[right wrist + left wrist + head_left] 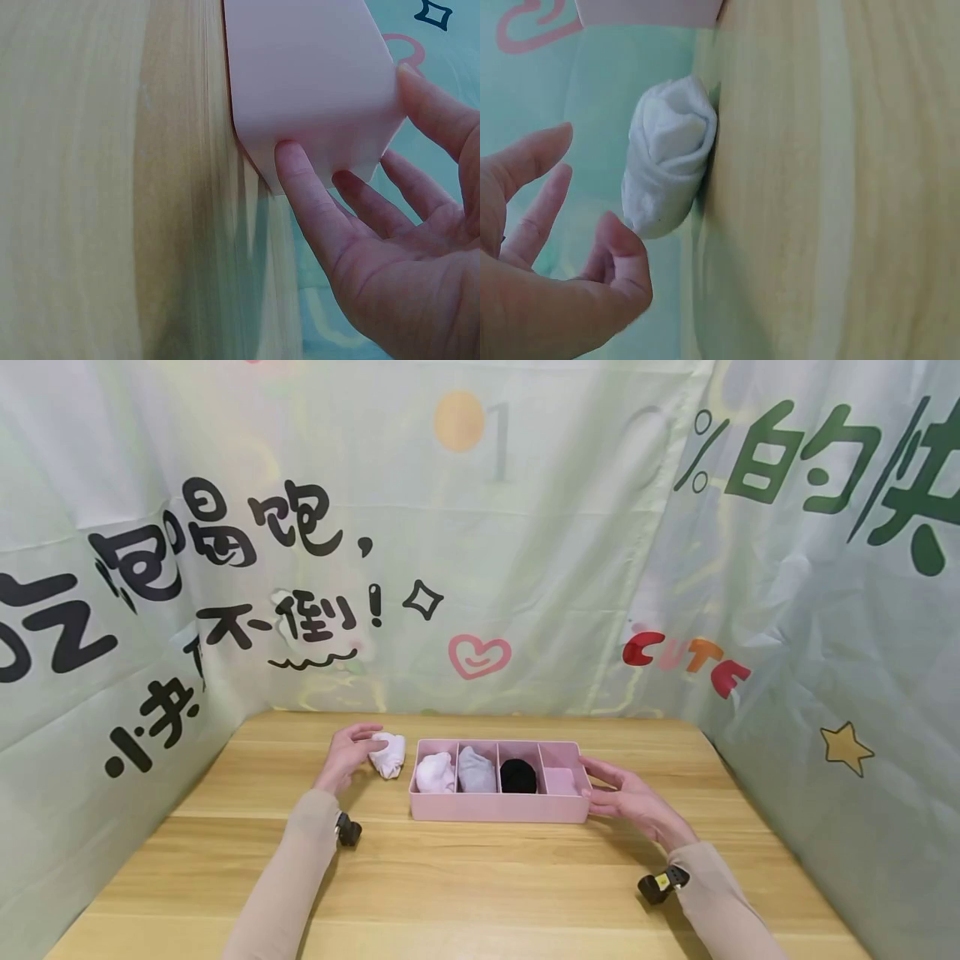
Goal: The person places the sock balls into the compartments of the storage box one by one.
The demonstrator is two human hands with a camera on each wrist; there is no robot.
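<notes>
Box point(499, 808): pink | bundle outside point(388, 757): white | bundles inside point(477, 772): white, grey, black | table point(480, 885): light brown, wood grain | curtain point(540, 602): pale green, black lettering point(228, 609)

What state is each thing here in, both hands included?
Pink box, upright, open-topped
Loose white cloth, rolled, outside the box
Boxed white cloth, bunched, leftmost compartment
Grey cloth, bunched, second compartment from left
Black cloth, bunched, third compartment from left
Left hand, beside the loose white cloth, not gripping it
Right hand, touching the box's right end
</notes>
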